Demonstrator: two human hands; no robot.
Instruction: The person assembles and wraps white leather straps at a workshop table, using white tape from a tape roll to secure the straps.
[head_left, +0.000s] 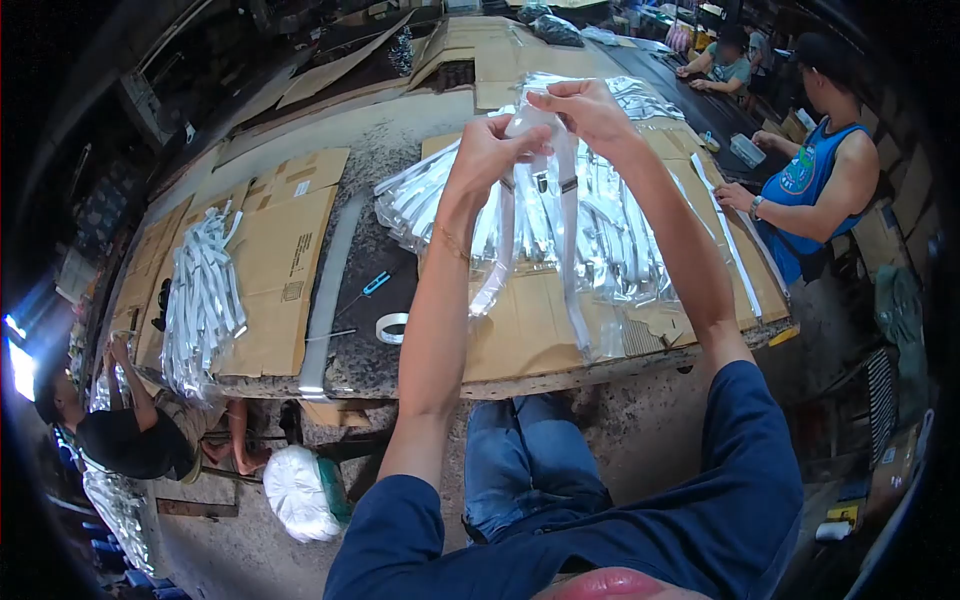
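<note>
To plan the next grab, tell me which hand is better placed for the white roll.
Probably the left hand: the white roll lies to that side, and the right hand is farther across. Both hold clear plastic, though.

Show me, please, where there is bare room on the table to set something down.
The left cardboard is bare between the left strip pile and the grey band. The middle cardboard looks free near its front edge, right of the tape roll. Beyond, it is crowded by the large strip heap.

Long clear plastic sleeve (568,230), raised, two lengths hanging down.
</note>
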